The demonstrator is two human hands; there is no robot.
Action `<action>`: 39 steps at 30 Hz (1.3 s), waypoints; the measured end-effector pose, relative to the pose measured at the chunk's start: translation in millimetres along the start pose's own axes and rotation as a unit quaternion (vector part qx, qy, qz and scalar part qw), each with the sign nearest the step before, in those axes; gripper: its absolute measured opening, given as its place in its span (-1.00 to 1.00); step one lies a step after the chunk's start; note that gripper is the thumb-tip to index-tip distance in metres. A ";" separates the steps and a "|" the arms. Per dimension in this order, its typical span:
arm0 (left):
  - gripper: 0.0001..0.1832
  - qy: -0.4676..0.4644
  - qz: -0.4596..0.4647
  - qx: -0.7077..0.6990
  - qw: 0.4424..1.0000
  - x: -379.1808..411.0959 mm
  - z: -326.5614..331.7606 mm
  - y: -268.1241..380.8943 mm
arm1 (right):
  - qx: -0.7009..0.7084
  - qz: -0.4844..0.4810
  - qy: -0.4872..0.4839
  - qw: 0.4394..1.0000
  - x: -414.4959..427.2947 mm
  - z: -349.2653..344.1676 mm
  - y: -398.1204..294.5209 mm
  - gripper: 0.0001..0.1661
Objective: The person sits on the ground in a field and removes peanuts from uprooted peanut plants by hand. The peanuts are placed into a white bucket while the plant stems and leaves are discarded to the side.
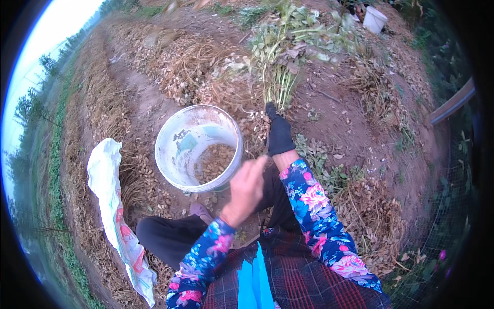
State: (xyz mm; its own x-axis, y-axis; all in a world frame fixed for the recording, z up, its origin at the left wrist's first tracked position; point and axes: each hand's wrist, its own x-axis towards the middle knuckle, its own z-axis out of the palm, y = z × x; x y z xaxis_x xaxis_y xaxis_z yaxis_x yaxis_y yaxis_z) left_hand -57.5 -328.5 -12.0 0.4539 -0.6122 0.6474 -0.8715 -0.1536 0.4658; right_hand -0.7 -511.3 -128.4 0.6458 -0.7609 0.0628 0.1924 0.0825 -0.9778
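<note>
My right hand, in a black glove, is closed round the lower stems of a bunch of leafy peanut plants, with roots and pods hanging at its left side. Bare and slightly blurred, my left hand is beside the right rim of a white plastic bucket; its fingers are bent near the roots, and whether they pinch anything cannot be told. Peanuts in their shells cover part of the bucket's bottom.
A white woven sack lies at the left on dried peanut plants. More dried plants are heaped at the right. A second white bucket stands at the upper right, and wire netting runs along the right edge.
</note>
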 end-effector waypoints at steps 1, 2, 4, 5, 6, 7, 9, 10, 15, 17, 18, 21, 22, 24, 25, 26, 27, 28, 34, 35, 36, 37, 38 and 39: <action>-0.67 -0.018 -0.054 0.012 0.998 5.2 -13.4 -16.7 | 0.148 0.108 0.006 0.983 -13.9 26.6 -31.8 -0.81; -0.69 -0.007 -0.044 0.021 0.999 12.2 -20.4 -26.7 | 0.287 0.205 0.047 0.935 -27.9 43.4 -73.7 -0.79; -0.67 -0.051 -0.043 0.044 0.997 29.9 -11.5 -34.3 | 0.229 0.164 0.038 0.959 -42.2 28.2 -71.5 -0.82; -0.67 -0.075 -0.041 0.051 0.995 37.4 -4.1 -36.5 | 0.196 0.118 0.063 0.971 -43.6 22.5 -60.5 -0.76; -0.65 -0.095 -0.045 0.075 0.992 40.0 2.8 -41.5 | 0.198 0.108 0.050 0.973 -50.3 19.6 -60.6 -0.78; -0.64 -0.115 -0.041 0.083 0.989 40.6 4.2 -41.5 | 0.198 0.093 0.040 0.975 -54.8 16.9 -63.2 -0.79; -0.62 -0.157 -0.026 0.086 0.984 39.9 5.6 -44.5 | 0.124 0.004 0.018 0.992 -63.1 8.0 -55.5 -0.79; -0.61 -0.150 -0.021 0.072 0.986 35.3 7.4 -51.7 | 0.050 -0.072 0.014 0.996 -66.1 3.1 -47.1 -0.76; -0.66 -0.210 -0.039 0.079 0.974 33.2 4.2 -47.9 | -0.043 -0.041 -0.013 0.998 -85.1 -2.1 -80.9 -0.66; -0.68 -0.229 -0.035 0.083 0.969 33.4 3.5 -44.7 | -0.110 -0.072 -0.037 0.991 -90.2 -7.1 -88.5 -0.66; -0.69 -0.231 -0.030 0.081 0.969 30.3 1.3 -45.0 | -0.106 -0.035 -0.049 0.993 -92.5 -7.3 -89.8 -0.68; -0.75 -0.234 -0.050 0.019 0.971 28.0 -0.5 -48.1 | -0.282 -0.107 -0.111 0.947 -100.2 -15.8 -79.2 -0.68; -0.77 -0.247 -0.062 -0.007 0.967 28.7 -1.0 -47.3 | -0.369 -0.160 -0.133 0.906 -103.5 -20.4 -72.4 -0.67; -0.83 -0.259 -0.095 -0.070 0.959 25.9 1.9 -51.7 | -0.229 -0.088 -0.177 0.953 -109.2 -22.8 -56.3 -0.60; -0.84 -0.262 -0.100 -0.080 0.956 25.3 2.0 -53.4 | -0.160 -0.050 -0.193 0.967 -110.1 -24.5 -48.6 -0.56; -0.85 -0.266 -0.104 -0.091 0.954 26.4 0.7 -53.9 | -0.243 -0.164 -0.186 0.938 -108.6 -26.0 -41.8 -0.51; -0.86 -0.269 -0.110 -0.097 0.952 26.4 -1.5 -53.5 | -0.253 -0.203 -0.162 0.932 -109.3 -25.1 -38.7 -0.54; -0.89 -0.289 -0.113 -0.093 0.946 25.2 -2.4 -52.0 | -0.263 -0.242 -0.138 0.924 -110.8 -24.7 -35.8 -0.57; -0.94 -0.372 -0.304 -0.271 0.834 25.2 -16.4 -36.8 | -0.332 -0.175 -0.165 0.912 -132.3 -34.3 -78.0 -0.77; -0.93 -0.377 -0.346 -0.312 0.801 23.9 -18.2 -34.8 | -0.208 -0.158 -0.133 0.956 -136.1 -32.1 -76.3 -0.79; -0.91 -0.385 -0.334 -0.312 0.802 24.6 -20.4 -31.9 | -0.100 -0.116 -0.082 0.985 -139.2 -29.6 -82.5 -0.81; -0.90 -0.420 -0.308 -0.340 0.783 29.1 -27.1 -22.7 | 0.018 -0.083 -0.026 0.996 -141.3 -26.8 -91.0 -0.82; -0.90 -0.453 -0.281 -0.367 0.762 35.2 -37.0 -8.3 | 0.113 -0.024 0.048 0.992 -147.6 -22.5 -105.3 -0.83; -0.89 -0.488 -0.251 -0.397 0.736 36.0 -40.7 6.7 | 0.089 0.017 0.054 0.994 -149.6 -23.8 -110.9 -0.81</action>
State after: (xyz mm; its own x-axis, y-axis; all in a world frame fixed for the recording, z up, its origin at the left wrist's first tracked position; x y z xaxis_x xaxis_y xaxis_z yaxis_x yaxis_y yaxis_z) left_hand -39.4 -319.9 39.0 -0.0046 -0.9579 -0.2872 -0.0800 -0.2859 0.9549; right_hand -136.3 -421.9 -34.1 0.5731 -0.8195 -0.0015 0.3048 0.2149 -0.9279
